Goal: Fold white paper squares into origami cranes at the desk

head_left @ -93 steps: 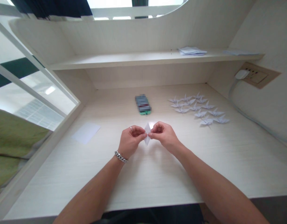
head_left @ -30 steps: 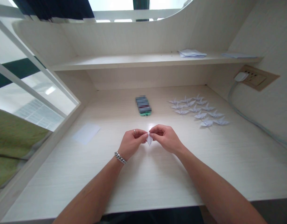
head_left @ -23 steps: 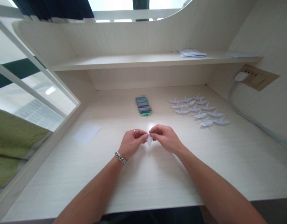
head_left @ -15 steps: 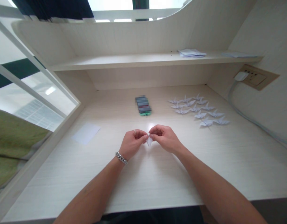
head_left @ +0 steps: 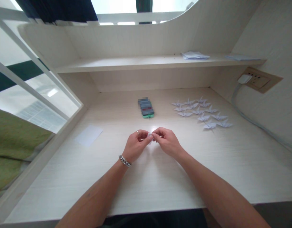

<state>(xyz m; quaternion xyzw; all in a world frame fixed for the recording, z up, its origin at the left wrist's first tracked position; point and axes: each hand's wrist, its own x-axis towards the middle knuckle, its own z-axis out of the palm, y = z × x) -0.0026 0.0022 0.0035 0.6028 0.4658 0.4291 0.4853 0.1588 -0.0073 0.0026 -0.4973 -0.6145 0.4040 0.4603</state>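
Between my fingertips is a small piece of folded white paper (head_left: 150,143), mostly covered by the thumbs. My left hand (head_left: 135,142), with a ring and a chain bracelet at the wrist, pinches it from the left. From the other side my right hand (head_left: 166,140) grips it between thumb and forefinger, and the two thumbs nearly meet. Both hands are just above the desk. Several folded paper cranes (head_left: 204,117) stand in rows to the right, beyond my right hand. A flat white sheet of paper (head_left: 89,135) lies to the left.
Behind my hands lies a blurred phone-like object (head_left: 146,108) with a green edge. Stacked papers (head_left: 195,56) rest on the shelf (head_left: 126,64) above the desk (head_left: 146,186). A plug with a grey cable (head_left: 245,112) sits in the right wall socket (head_left: 262,83).
The folded paper's point, which hung below the thumbs, is now mostly hidden, and a bit of white shows above them. The fingertips have drawn closer together. The camera view has shifted slightly.
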